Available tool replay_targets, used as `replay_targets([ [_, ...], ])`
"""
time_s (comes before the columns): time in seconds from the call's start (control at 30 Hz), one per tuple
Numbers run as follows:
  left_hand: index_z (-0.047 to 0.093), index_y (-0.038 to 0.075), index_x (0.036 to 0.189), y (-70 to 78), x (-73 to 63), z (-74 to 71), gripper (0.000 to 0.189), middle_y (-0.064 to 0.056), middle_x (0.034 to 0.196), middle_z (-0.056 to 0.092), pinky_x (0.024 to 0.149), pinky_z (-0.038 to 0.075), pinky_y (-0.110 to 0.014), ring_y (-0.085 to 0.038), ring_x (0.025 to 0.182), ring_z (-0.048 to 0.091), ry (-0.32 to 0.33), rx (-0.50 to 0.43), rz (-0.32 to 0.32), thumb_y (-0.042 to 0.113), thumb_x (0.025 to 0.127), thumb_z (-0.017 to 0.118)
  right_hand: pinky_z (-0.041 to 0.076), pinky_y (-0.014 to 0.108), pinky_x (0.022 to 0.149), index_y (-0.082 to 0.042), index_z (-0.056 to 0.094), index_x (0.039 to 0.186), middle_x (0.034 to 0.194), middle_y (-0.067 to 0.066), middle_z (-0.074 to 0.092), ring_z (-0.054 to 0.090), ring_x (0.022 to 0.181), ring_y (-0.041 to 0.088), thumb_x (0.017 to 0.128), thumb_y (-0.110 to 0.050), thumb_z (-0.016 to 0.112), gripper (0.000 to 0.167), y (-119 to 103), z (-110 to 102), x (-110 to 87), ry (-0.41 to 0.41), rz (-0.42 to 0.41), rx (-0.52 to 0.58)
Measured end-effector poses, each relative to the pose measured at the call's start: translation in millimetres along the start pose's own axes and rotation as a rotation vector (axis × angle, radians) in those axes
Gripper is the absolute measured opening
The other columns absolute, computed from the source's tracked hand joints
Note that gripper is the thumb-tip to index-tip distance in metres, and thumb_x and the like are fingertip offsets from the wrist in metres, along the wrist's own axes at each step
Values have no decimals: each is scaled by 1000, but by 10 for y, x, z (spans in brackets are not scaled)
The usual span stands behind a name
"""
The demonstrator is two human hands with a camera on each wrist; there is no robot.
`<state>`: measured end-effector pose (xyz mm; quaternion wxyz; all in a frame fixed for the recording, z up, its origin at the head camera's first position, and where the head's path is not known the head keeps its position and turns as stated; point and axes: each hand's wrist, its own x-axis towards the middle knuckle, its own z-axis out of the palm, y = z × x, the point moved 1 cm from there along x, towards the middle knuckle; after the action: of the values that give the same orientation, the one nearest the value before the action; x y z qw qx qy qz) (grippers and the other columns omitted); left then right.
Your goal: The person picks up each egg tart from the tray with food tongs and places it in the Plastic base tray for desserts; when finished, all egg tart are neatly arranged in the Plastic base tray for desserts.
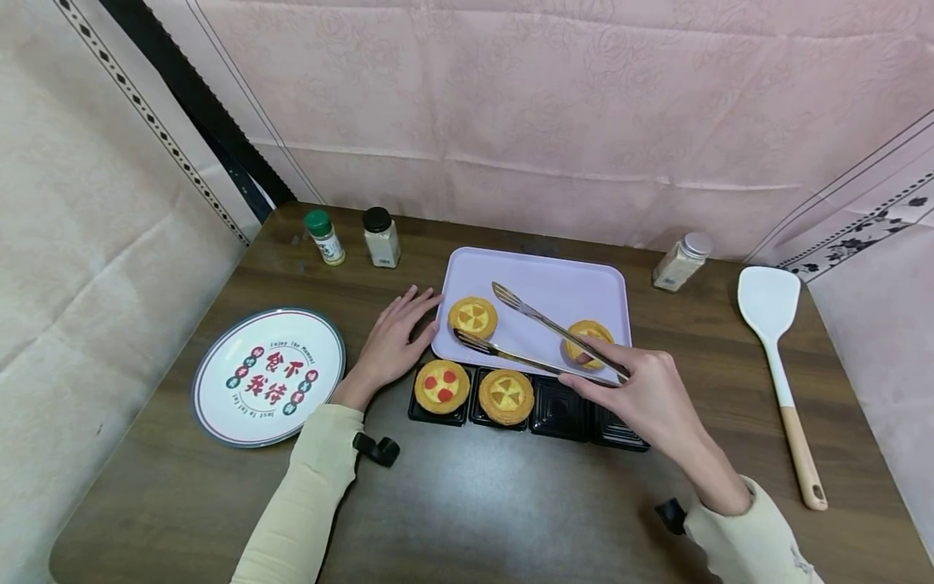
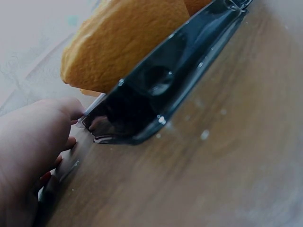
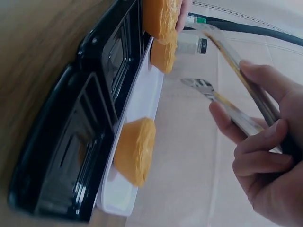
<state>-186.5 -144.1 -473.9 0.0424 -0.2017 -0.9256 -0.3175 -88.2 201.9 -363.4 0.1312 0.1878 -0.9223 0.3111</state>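
Observation:
My right hand (image 1: 642, 385) grips a pair of metal tongs (image 1: 554, 327), their two tips spread apart over a lavender tray (image 1: 540, 280). One tip comes near the left tart (image 1: 473, 317) on that tray; the other tart (image 1: 588, 344) lies partly behind the tongs and fingers. My left hand (image 1: 397, 337) has its fingers stretched out, fingertips at the tray's left edge. In front of the tray is a black compartment container (image 1: 560, 408). Its two left compartments hold a tart with red dots (image 1: 442, 387) and a tart with a yellow wedge pattern (image 1: 507, 397).
A white plate with red lettering (image 1: 248, 414) lies at left. Behind it stand a green-capped jar (image 1: 326, 238) and a black-capped jar (image 1: 382, 238). Another seasoning jar (image 1: 682, 262) stands at back right, left of a white spatula with a wooden handle (image 1: 773, 341).

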Motion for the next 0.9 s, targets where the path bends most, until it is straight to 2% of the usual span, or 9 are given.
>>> replay_targets([
  [0.1,45,22,148,-9,2,9,48,-3,154,37,117,12,-48,-22,147,18,0,1,4,36,102,50,27,22,37,-16,74,115,86,-5,71,38,46,4,77,-40,83,46,-2,81,78,-19,9,13],
  [0.2,45,22,148,-10,2,10,48,-2,154,37,117,12,-47,-21,147,18,1,1,2,36,102,50,28,23,37,-13,75,110,86,-4,71,42,48,6,77,-38,84,42,1,152,137,-37,7,27],
  [0.43,45,23,148,-11,4,8,48,-2,155,36,117,12,-47,-21,147,18,-6,7,-2,38,102,49,28,27,39,-9,73,116,83,-3,73,40,50,8,77,-40,83,51,-5,268,198,-78,25,10],
  [0.9,45,23,148,-25,0,9,49,-2,155,36,117,12,-47,-21,147,17,-2,4,2,39,102,49,29,27,41,-8,73,116,82,-4,73,38,53,10,78,-38,83,50,-5,316,227,-105,37,-18],
])
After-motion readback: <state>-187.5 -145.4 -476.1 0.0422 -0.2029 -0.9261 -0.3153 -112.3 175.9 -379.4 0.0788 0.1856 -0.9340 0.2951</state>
